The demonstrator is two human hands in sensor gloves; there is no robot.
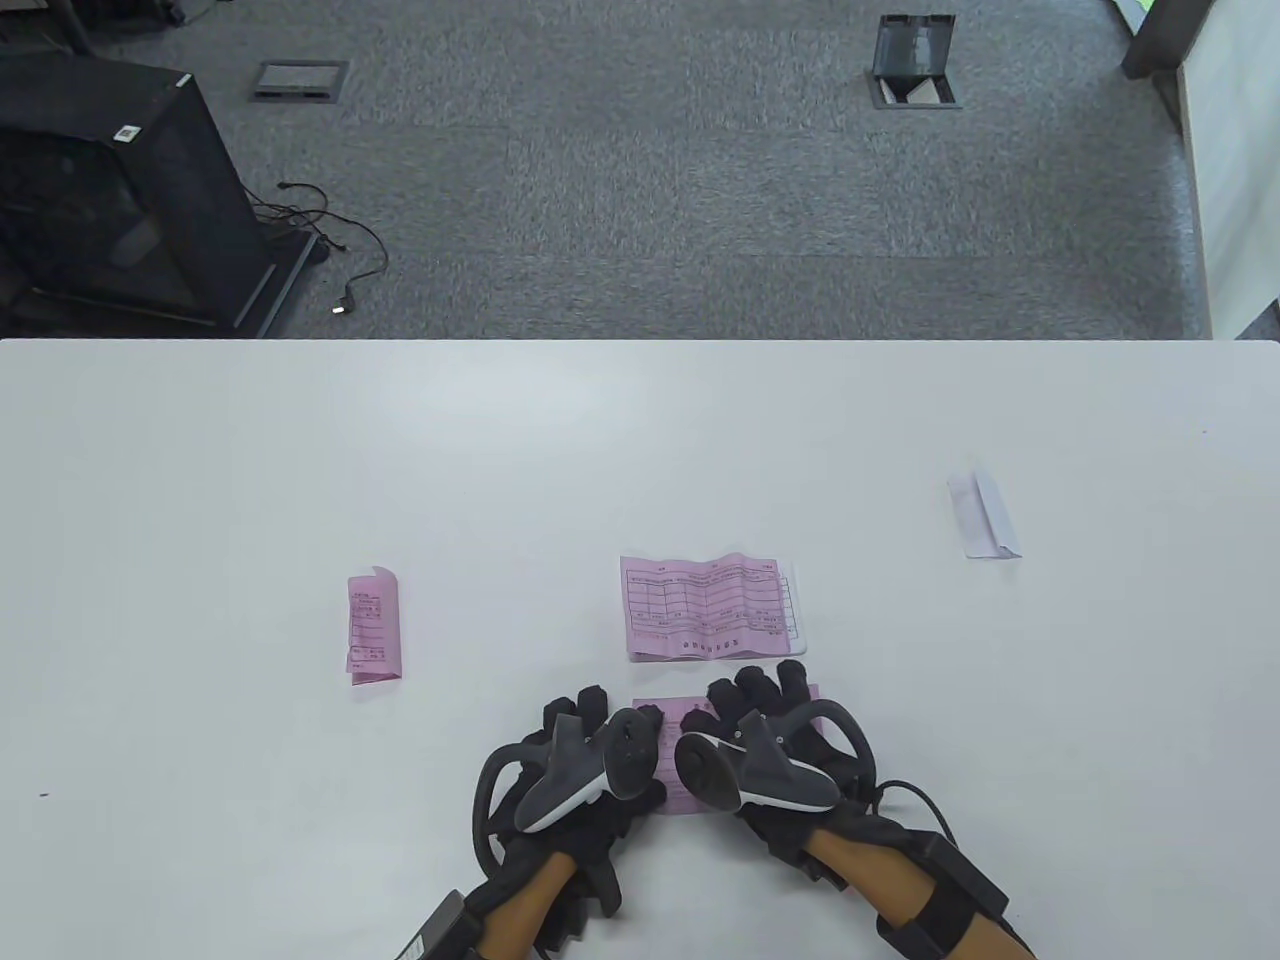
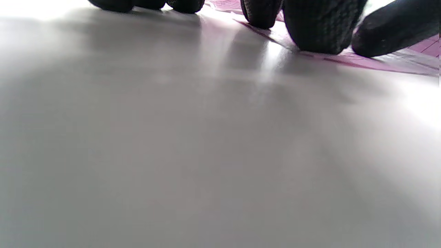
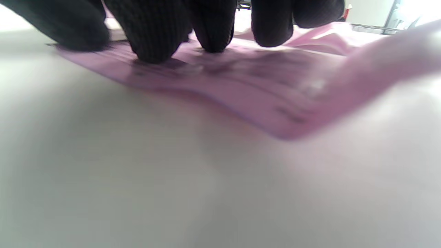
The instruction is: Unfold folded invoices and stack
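— Around? Folded pink invoice (image 1: 375,627) left, folded white slip (image 1: 984,516) far right, unfolded stack (image 1: 712,606) just beyond hands.
— Fingers? Left hand (image 1: 590,745), right hand (image 1: 765,735): spread flat, pressing pink invoice (image 1: 672,770) onto white table (image 1: 200,480). Grey carpet (image 1: 640,170) beyond.

Unfolded stack (image 1: 708,607) sits just beyond hands; folded pink invoice (image 1: 374,627) left, white one (image 1: 984,516) far right; counter (image 1: 200,480) between bare.

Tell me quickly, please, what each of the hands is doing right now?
Left hand: fingers spread flat, pressing the pink invoice on the table.
Right hand: fingertips pressing down on the same sheet, nothing gripped.
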